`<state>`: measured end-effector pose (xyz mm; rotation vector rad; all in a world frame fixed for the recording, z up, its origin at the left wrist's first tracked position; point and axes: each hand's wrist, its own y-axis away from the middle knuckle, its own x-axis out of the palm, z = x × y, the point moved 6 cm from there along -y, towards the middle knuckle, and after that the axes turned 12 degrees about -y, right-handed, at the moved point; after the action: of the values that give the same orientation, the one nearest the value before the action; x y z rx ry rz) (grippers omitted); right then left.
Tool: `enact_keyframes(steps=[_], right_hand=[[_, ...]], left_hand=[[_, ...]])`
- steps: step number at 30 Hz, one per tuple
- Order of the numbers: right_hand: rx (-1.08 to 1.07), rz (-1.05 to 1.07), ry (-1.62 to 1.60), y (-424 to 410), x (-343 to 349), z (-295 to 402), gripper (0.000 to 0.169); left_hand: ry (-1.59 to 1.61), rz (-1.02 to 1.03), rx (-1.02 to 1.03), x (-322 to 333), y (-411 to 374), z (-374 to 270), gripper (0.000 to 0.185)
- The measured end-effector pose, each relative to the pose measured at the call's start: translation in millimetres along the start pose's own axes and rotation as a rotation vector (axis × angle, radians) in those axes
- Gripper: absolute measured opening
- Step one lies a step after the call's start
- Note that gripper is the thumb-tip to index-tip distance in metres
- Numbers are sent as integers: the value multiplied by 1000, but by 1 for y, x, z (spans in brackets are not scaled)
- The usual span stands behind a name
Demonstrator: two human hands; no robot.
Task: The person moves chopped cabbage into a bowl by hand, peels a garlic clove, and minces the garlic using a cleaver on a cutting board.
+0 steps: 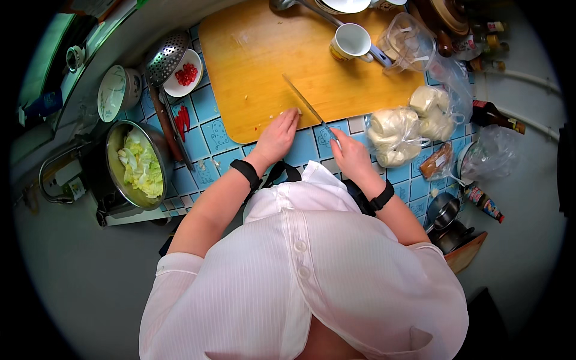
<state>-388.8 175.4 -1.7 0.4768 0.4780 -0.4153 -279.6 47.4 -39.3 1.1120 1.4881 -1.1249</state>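
Note:
My right hand (pixel 354 155) grips the handle of a kitchen knife (pixel 306 102). Its narrow blade points away over the yellow cutting board (pixel 265 58), at a slant to the left. Left of the blade, my left hand (pixel 279 135) rests at the board's near edge, fingers close together and pointing forward. A small pale piece, perhaps garlic, shows at the fingertips; whether the fingers pinch it is hidden. Pale crumbs and a tiny red bit lie on the board beside this hand.
Left stand a steel bowl of chopped cabbage (pixel 141 168), a dish of chopped red chili (pixel 186 74), whole chilies (pixel 182 120) and a skimmer (pixel 168 58). A mug (pixel 351 42), a ladle (pixel 315 10) and a plastic container (pixel 407 42) occupy the board's far right. Bagged white buns (pixel 396 135) sit right.

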Motion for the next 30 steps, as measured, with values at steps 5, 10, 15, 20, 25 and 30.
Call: enact_keyframes(steps=[5, 10, 15, 20, 25, 30], right_hand=[[-59, -18, 19, 5, 3, 6, 26], [-78, -19, 50, 8, 9, 3, 26], [-126, -41, 55, 9, 9, 7, 25], [-122, -23, 59, 9, 12, 6, 25], [-115, -26, 55, 10, 13, 6, 25], [-101, -6, 51, 10, 13, 6, 25]], left_hand=[[7, 47, -9, 4, 5, -1, 39], [15, 4, -33, -3, 4, -3, 41], [49, 11, -49, 2, 6, 1, 42], [47, 9, -47, 2, 5, 0, 43], [71, 17, -55, 6, 6, 1, 43], [89, 31, -49, 7, 6, 1, 43]])
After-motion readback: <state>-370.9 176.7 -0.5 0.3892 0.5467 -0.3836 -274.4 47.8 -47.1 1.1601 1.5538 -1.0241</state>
